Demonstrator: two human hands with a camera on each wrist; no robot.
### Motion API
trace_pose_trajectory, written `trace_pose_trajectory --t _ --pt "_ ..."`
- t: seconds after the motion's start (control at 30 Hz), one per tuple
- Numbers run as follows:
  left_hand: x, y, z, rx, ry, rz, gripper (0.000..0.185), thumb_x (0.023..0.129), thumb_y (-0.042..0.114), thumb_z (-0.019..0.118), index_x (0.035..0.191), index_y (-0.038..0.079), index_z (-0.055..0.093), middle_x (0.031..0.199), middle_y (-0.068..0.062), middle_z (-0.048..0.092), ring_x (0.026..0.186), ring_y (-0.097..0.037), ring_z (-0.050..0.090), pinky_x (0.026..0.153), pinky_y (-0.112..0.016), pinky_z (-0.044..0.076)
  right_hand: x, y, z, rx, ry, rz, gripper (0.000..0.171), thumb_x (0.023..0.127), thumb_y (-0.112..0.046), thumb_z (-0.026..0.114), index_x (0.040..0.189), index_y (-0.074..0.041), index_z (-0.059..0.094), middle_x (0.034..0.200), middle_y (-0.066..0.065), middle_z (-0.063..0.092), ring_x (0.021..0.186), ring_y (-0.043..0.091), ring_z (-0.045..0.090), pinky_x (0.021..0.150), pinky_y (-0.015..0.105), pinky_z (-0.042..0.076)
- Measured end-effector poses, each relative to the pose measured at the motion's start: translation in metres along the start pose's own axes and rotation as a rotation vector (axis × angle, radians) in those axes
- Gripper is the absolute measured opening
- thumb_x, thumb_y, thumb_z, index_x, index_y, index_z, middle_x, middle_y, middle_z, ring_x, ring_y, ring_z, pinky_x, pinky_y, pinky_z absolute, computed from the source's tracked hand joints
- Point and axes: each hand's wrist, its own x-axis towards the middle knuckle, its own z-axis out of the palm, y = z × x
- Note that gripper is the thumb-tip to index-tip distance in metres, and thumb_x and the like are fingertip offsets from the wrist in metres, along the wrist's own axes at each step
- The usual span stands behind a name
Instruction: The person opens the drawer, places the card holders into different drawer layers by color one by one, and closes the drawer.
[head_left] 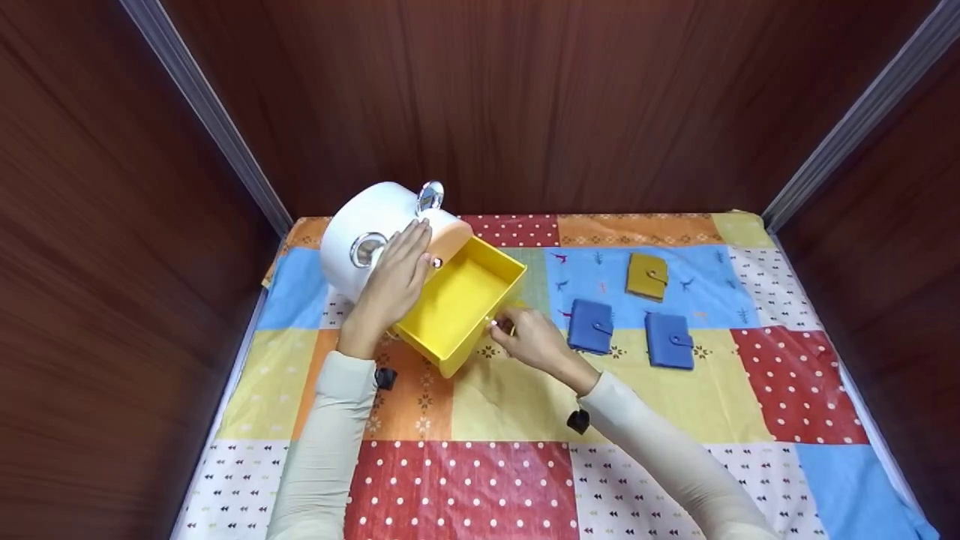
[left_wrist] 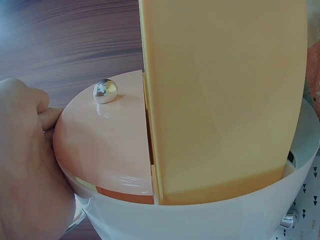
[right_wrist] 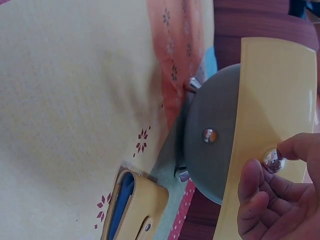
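Observation:
A white rounded cabinet stands at the back left, with its wide yellow drawer pulled far out and the yellow floor showing. My left hand rests on the cabinet's top front with straight fingers, beside the peach drawer and its silver knob. My right hand pinches the silver knob on the yellow drawer's front between thumb and fingers. Below that drawer, a grey-green drawer with its own knob sits in the cabinet.
Right of the cabinet lie a mustard wallet and two blue wallets, all with snap straps. A tan wallet with blue inside stands near my right hand. Patchwork cloth covers the table; brown wood-grain walls enclose it.

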Motion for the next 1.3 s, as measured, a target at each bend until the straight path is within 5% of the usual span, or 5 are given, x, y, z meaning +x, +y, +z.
trace_pose_trajectory --t 0.77,1.03,1.3 --pt "0.0 0.001 0.001 0.008 0.009 -0.004 0.055 0.117 0.031 0.032 0.168 0.007 0.03 0.178 -0.005 0.025 0.167 -0.025 0.018 0.139 -0.042 0.007 -0.005 0.006 -0.011 0.093 -0.042 0.049 0.029 0.106 -0.037 0.067 0.109 -0.012 0.08 0.087 0.0 0.08 0.067 0.008 0.069 0.061 0.028 0.058" --pt "-0.001 0.001 0.0 0.001 0.0 -0.018 0.056 0.118 0.031 0.031 0.168 0.008 0.029 0.178 -0.005 0.023 0.168 -0.025 0.017 0.139 -0.042 0.007 0.001 0.023 -0.027 0.218 -0.016 0.152 0.024 0.105 -0.018 0.064 0.115 -0.001 0.078 0.105 0.019 0.08 0.079 0.02 0.074 0.065 0.029 0.064" --pt "0.0 0.001 0.001 0.0 0.009 -0.006 0.055 0.117 0.031 0.032 0.167 0.006 0.031 0.177 -0.006 0.025 0.167 -0.025 0.018 0.139 -0.042 0.007 0.011 0.046 -0.027 0.168 0.044 0.279 0.022 0.103 -0.017 0.067 0.111 0.0 0.078 0.101 0.016 0.081 0.08 0.02 0.074 0.072 0.032 0.064"
